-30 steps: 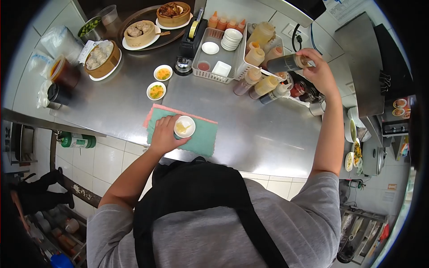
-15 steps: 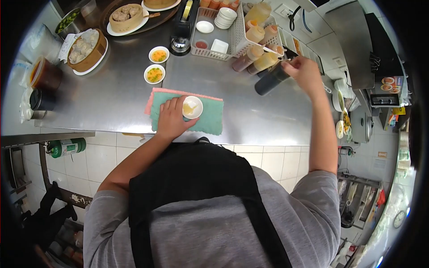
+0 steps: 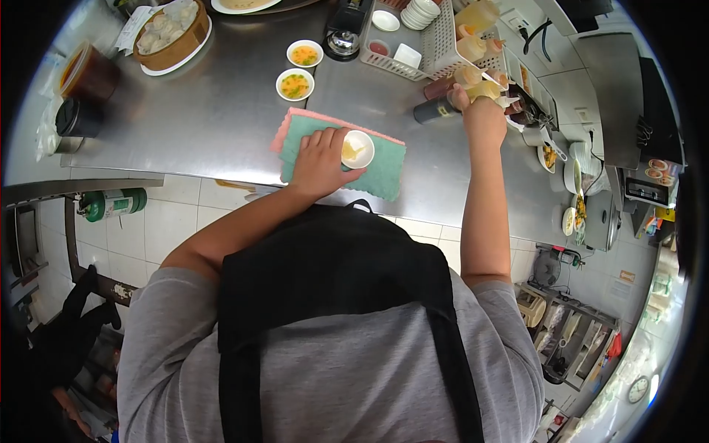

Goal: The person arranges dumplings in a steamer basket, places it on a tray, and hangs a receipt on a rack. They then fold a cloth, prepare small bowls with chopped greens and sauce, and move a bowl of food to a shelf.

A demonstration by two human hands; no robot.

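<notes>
My left hand (image 3: pixel 319 161) is wrapped round the side of a small white cup (image 3: pixel 359 150) with a little pale yellow content at its bottom. Under them lies a green cloth (image 3: pixel 384 174) on a pink cloth (image 3: pixel 281 139). At the right, my right hand (image 3: pixel 480 118) has its fingers closed at the upper end of a dark squeeze bottle (image 3: pixel 436 110), which looks tilted, its base toward the left. A reddish bottle (image 3: pixel 439 88) and a yellow bottle (image 3: pixel 486 89) are close beside that hand. The fingertips are partly hidden.
Two small bowls with orange and green food (image 3: pixel 304 53) (image 3: pixel 295 86) stand beyond the cloths. A bamboo steamer of dumplings (image 3: pixel 171 35) and a brown-filled tub (image 3: pixel 90 71) are at the left. White baskets (image 3: pixel 399 68) with dishes and bottles stand at the back.
The view has shifted, so the counter appears farther right and higher. My right hand and the dark bottle have moved left over the counter, and the bottle lies flatter. My left hand still holds the cup.
</notes>
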